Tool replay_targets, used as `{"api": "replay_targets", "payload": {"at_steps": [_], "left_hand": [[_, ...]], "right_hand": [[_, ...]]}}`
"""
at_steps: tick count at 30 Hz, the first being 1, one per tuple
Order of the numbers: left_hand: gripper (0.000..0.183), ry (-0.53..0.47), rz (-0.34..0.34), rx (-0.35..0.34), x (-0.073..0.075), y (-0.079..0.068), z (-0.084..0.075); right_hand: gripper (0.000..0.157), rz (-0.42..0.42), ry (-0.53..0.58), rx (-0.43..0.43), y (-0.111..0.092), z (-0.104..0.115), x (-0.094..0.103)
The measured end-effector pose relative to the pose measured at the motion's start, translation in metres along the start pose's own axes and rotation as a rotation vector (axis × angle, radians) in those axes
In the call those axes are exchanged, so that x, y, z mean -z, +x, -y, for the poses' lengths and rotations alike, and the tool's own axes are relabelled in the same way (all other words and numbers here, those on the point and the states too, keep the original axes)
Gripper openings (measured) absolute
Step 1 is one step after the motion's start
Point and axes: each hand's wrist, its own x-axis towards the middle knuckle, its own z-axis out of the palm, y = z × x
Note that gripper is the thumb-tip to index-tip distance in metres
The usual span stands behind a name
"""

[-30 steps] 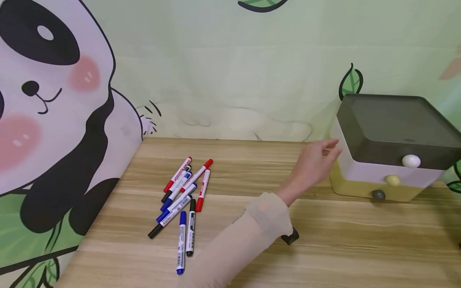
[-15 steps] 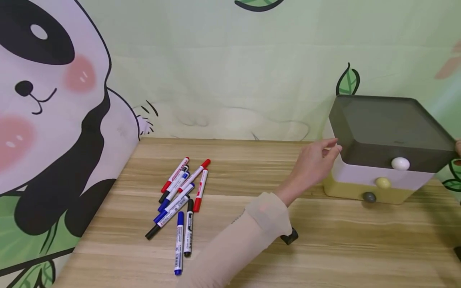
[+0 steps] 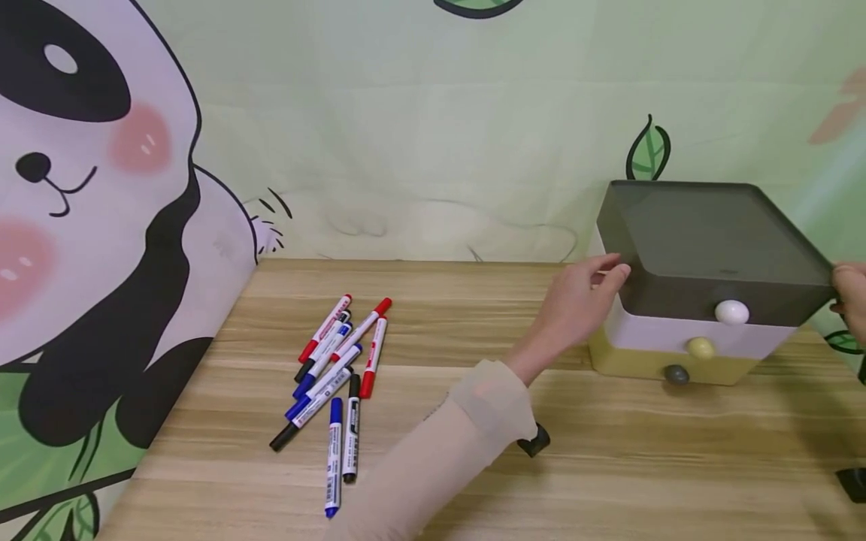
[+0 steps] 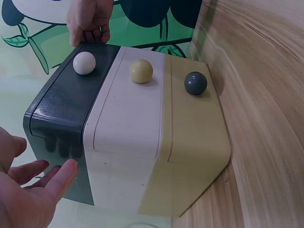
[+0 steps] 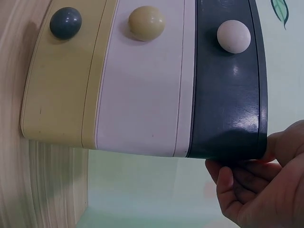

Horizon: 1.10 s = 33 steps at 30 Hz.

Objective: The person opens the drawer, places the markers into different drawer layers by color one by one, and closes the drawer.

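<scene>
The drawer box point(image 3: 676, 327) stands on the wooden table point(image 3: 643, 466), well to the right of my pile of markers point(image 3: 318, 403). It has three tiers with rounded corners: glossy dark grey with a white knob point(image 3: 732, 312) on top, pale pinkish white with a yellow knob point(image 3: 700, 348) in the middle, mustard yellow with a dark grey knob point(image 3: 676, 374) at the bottom. Fine scratches and small specks mark its surfaces.

My left hand point(image 3: 578, 300), to the right of the markers, is at the box's left side with loose, slightly bent fingers, released; whether a fingertip touches, I cannot tell. My right hand point(image 3: 851, 297), furthest right of the markers, grasps the box by its upper right front corner, fingers bent against the dark tier.

The markers have white barrels with red, blue and black ends. Their labels carry dark or red print and some barcodes, too small for me to read.
</scene>
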Motion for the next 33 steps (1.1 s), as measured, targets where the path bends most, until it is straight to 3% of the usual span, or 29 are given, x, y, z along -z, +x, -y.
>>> {"api": "replay_targets", "payload": {"at_steps": [1, 4, 7, 15, 20, 23, 33], "left_hand": [[0.039, 0.0, -0.006, -0.001, 0.001, 0.0, -0.001], [0.038, -0.007, -0.017, -0.011, 0.004, -0.002, -0.003], [0.038, -0.019, -0.033, -0.02, 0.007, -0.005, -0.004], [0.041, -0.042, -0.061, -0.016, 0.019, -0.016, -0.004], [0.043, -0.04, -0.069, -0.023, 0.028, -0.024, -0.004], [0.044, -0.036, -0.068, -0.025, 0.033, -0.027, -0.004], [0.043, -0.031, -0.073, -0.021, 0.05, -0.038, 0.0]], "right_hand": [[0.042, -0.007, -0.028, 0.0, -0.014, 0.02, 0.0], [0.04, -0.038, -0.065, 0.008, -0.078, 0.117, 0.002], [0.045, -0.021, -0.043, 0.005, -0.107, 0.156, 0.002], [0.036, 0.038, 0.149, 0.064, -0.121, 0.166, -0.001], [0.04, 0.08, 0.0, 0.057, -0.137, 0.184, -0.003], [0.052, 0.109, -0.102, 0.074, -0.148, 0.19, -0.006], [0.055, 0.158, -0.213, 0.04, -0.162, 0.202, -0.009]]}}
